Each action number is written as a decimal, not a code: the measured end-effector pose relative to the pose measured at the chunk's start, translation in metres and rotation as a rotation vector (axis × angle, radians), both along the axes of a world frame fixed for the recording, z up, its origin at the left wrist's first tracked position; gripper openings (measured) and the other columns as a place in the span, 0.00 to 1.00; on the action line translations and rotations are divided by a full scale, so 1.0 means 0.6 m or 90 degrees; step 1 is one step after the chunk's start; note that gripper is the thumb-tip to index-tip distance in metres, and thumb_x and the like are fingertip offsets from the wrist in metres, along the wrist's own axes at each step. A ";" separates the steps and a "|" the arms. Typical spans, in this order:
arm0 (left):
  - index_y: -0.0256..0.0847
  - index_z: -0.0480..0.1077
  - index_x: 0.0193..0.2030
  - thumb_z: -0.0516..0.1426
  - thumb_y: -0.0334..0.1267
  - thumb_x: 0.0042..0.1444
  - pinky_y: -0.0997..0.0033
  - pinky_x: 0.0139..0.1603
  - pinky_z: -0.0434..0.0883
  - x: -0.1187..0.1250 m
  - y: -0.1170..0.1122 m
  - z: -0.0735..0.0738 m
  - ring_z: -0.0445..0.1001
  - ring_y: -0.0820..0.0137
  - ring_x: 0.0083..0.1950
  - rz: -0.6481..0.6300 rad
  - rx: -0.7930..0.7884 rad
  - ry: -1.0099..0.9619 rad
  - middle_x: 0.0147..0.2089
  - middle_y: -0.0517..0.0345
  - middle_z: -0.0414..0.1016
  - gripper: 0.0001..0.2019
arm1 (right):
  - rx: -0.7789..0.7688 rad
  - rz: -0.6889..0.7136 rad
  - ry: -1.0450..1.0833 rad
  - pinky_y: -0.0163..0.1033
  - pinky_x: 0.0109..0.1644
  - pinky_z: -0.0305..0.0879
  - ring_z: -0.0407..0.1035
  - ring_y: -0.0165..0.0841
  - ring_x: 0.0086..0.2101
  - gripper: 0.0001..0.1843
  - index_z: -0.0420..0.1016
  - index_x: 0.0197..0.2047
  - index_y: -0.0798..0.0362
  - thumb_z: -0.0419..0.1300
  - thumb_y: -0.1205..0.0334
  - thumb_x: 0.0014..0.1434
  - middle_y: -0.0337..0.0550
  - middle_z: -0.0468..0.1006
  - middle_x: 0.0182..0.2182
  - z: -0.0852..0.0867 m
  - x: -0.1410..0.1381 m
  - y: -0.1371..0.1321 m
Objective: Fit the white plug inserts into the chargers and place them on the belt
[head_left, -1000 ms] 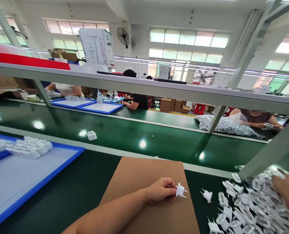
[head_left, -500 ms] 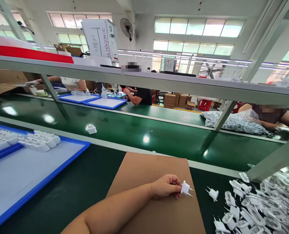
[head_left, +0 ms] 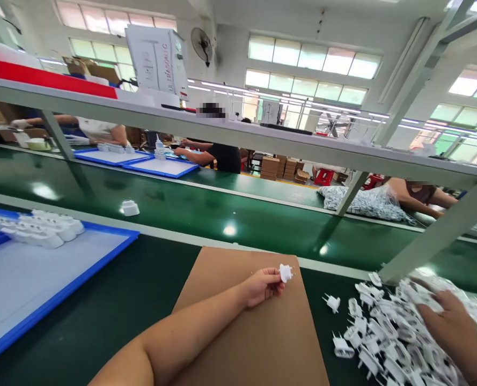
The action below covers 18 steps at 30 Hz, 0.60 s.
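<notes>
My left hand [head_left: 264, 287] pinches a white two-pin plug [head_left: 286, 273] above a brown cardboard sheet [head_left: 246, 332], with the pins pointing right. At the right, my right hand [head_left: 449, 321] reaches over a heap of white plug pieces [head_left: 395, 343]. Its thumb and fingers are apart and somewhat blurred, and the fingertips are among the pieces. One loose plug [head_left: 332, 303] lies on the dark mat between the cardboard and the heap.
To the left, a blue-rimmed tray [head_left: 105, 249] bears rows of white plug housings [head_left: 47, 228]. One white housing [head_left: 130, 207] sits on the green conveyor belt [head_left: 190, 212]. A slanted shelf post [head_left: 443, 230] rises beside the heap. Several people work across the belt.
My right hand has come in from the right edge over the heap. My left hand has turned the plug and shifted slightly up and left. The camera view has moved too.
</notes>
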<state>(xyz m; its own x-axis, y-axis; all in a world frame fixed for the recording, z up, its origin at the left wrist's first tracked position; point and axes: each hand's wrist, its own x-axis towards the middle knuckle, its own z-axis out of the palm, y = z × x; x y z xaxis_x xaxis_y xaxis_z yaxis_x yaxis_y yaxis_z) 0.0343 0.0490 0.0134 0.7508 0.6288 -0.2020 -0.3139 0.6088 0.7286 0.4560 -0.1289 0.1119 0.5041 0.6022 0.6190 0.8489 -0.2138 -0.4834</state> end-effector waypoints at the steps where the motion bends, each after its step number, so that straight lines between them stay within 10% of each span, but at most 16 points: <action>1: 0.34 0.73 0.37 0.74 0.38 0.48 0.75 0.35 0.69 -0.002 0.000 0.000 0.72 0.75 0.29 0.010 -0.014 -0.006 0.31 0.55 0.75 0.17 | -0.031 0.047 0.041 0.51 0.30 0.62 0.71 0.44 0.27 0.09 0.79 0.25 0.43 0.67 0.48 0.47 0.58 0.80 0.29 0.000 -0.063 -0.006; 3: 0.34 0.74 0.38 0.72 0.34 0.53 0.76 0.35 0.70 -0.006 0.001 -0.003 0.72 0.76 0.29 0.022 -0.030 -0.010 0.32 0.55 0.75 0.13 | -0.098 0.203 0.102 0.51 0.41 0.72 0.79 0.46 0.39 0.15 0.84 0.44 0.42 0.63 0.49 0.55 0.51 0.84 0.42 -0.006 -0.183 -0.009; 7: 0.35 0.74 0.38 0.70 0.34 0.56 0.77 0.37 0.72 -0.012 0.002 -0.012 0.73 0.77 0.31 0.017 -0.034 0.003 0.33 0.57 0.75 0.10 | -0.096 0.330 0.187 0.50 0.53 0.76 0.80 0.40 0.42 0.14 0.83 0.49 0.44 0.63 0.51 0.62 0.44 0.84 0.44 -0.034 -0.331 0.021; 14: 0.34 0.76 0.36 0.77 0.43 0.44 0.76 0.37 0.70 -0.016 -0.018 -0.007 0.73 0.75 0.32 0.000 0.046 0.032 0.32 0.56 0.76 0.20 | -0.086 0.450 0.413 0.55 0.60 0.73 0.73 0.44 0.58 0.36 0.68 0.68 0.42 0.68 0.54 0.57 0.49 0.75 0.62 -0.109 -0.416 0.082; 18: 0.33 0.77 0.36 0.79 0.46 0.37 0.76 0.38 0.68 -0.015 -0.028 -0.001 0.73 0.74 0.32 -0.013 0.090 0.052 0.31 0.56 0.77 0.25 | -0.085 0.555 0.595 0.54 0.62 0.72 0.77 0.42 0.54 0.40 0.65 0.69 0.44 0.71 0.51 0.55 0.49 0.80 0.55 -0.135 -0.433 0.106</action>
<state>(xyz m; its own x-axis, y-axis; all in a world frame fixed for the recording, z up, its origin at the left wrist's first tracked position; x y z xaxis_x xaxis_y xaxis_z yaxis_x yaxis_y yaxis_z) 0.0250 0.0321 0.0126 0.7488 0.6396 -0.1739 -0.2384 0.5047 0.8297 0.1960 -0.0655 0.0312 0.1218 0.9803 0.1557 0.0839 0.1461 -0.9857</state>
